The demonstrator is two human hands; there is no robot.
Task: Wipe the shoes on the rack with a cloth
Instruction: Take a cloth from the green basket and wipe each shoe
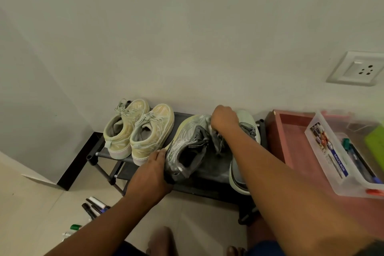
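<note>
On the top shelf of the low dark shoe rack point(133, 158), against the far wall, you have four shoes in a row. At the left stand two pale yellow-green sneakers point(141, 129), side by side and touching, heels toward you. Right of them sits a grey sneaker point(187, 147), tipped a little toward the left. Your left hand point(151, 174) grips its heel end, fingers curled round the back of the shoe. Your right hand point(224, 117) is over the toe end of that shoe, its fingers curled down onto a grey cloth point(216, 141) bunched between the grey sneaker and the pale shoe point(243, 178) at the right end of the shelf; the fingertips are hidden, but the hand looks clamped on the cloth. The pale shoe is mostly covered by your right forearm.

Right of the rack is a reddish tray point(291, 137) with a clear plastic box point(340, 164) of pens resting on it. On the near floor at the left lie several markers point(95, 208). A white wall socket point(359, 70) sits at the far right.
</note>
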